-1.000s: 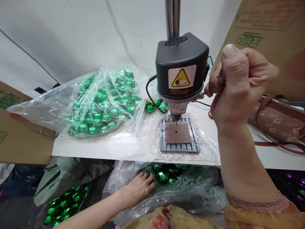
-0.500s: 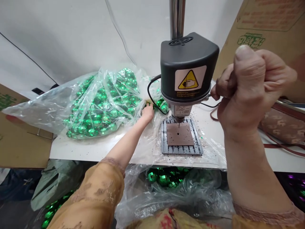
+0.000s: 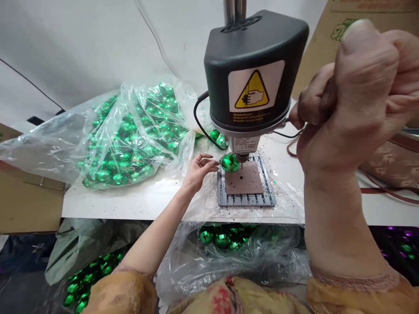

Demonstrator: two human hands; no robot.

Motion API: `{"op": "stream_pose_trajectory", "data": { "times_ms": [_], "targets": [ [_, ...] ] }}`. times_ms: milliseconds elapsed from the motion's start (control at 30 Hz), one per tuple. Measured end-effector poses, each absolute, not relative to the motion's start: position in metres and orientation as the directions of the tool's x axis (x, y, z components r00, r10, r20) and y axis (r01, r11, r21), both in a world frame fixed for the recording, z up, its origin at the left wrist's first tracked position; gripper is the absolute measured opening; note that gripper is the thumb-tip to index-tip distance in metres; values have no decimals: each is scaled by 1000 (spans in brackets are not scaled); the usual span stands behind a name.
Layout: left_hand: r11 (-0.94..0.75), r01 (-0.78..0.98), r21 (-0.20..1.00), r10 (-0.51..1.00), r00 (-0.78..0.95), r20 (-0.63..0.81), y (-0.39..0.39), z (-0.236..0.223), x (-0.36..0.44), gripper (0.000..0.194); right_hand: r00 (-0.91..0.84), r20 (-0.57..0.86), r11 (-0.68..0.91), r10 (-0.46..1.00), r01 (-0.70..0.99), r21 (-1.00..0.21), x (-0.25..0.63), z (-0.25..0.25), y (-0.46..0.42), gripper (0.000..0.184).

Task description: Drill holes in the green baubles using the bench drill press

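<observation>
A shiny green faceted ball (image 3: 230, 162) is beside the bit of a black bench drill press (image 3: 252, 78), above the left part of the brown board (image 3: 248, 185). My left hand (image 3: 198, 172) is just left of that ball, fingers stretched out and apart, with a small gap to it. Up at the right side of the drill head, my right hand (image 3: 353, 91) is closed around the feed handle, which the fingers mostly hide. The board, with a dark hole in it, lies on the slotted metal base (image 3: 240, 201).
A clear plastic bag (image 3: 131, 139) full of green balls lies on the white table (image 3: 111, 205) at left. More green balls (image 3: 222, 237) sit in plastic below the table's front edge. Cardboard boxes (image 3: 31, 205) stand at both sides. Dark shavings are scattered around the base.
My left hand has come out of the bag's mouth and moved right and down toward the drill. A green ball now shows by the bit. My right hand stays closed on the handle.
</observation>
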State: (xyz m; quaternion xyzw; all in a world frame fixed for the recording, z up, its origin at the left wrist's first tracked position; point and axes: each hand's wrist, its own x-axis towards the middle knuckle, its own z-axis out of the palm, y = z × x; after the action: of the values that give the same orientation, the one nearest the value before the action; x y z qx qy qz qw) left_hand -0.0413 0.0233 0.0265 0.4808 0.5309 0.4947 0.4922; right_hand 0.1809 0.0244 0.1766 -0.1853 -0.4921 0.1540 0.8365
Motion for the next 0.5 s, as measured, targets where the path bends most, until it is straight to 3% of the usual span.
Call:
{"op": "stream_pose_trajectory", "data": {
  "times_ms": [67, 133, 200, 233, 300, 433, 500],
  "targets": [
    [-69, 275, 959, 961, -240, 138, 11, 20, -36, 20, 485, 776, 899, 403, -53, -435, 180, 177, 24, 42],
    [-263, 547, 795, 785, -358, 505, -4, 16, -28, 10, 488, 779, 894, 393, -6, -447, 177, 179, 22, 47],
    [-452, 711, 539, 565, -239, 790, -21, 13, -20, 15, 494, 775, 886, 394, 20, -464, 175, 180, 21, 52],
    [-523, 737, 428, 500, -142, 854, -28, 13, -16, 18, 497, 772, 884, 396, 19, -466, 174, 181, 20, 52],
    [-584, 737, 342, 472, -36, 881, -36, 14, -10, 22, 504, 770, 890, 392, 4, -456, 173, 181, 21, 51],
    [-495, 694, 523, 659, -93, 747, -22, 17, -7, 19, 475, 797, 910, 373, -19, -415, 175, 180, 24, 48],
    [-478, 670, 567, 761, -7, 649, -6, 17, -9, 21, 456, 801, 909, 389, -49, -413, 177, 179, 24, 47]
  ]
}}
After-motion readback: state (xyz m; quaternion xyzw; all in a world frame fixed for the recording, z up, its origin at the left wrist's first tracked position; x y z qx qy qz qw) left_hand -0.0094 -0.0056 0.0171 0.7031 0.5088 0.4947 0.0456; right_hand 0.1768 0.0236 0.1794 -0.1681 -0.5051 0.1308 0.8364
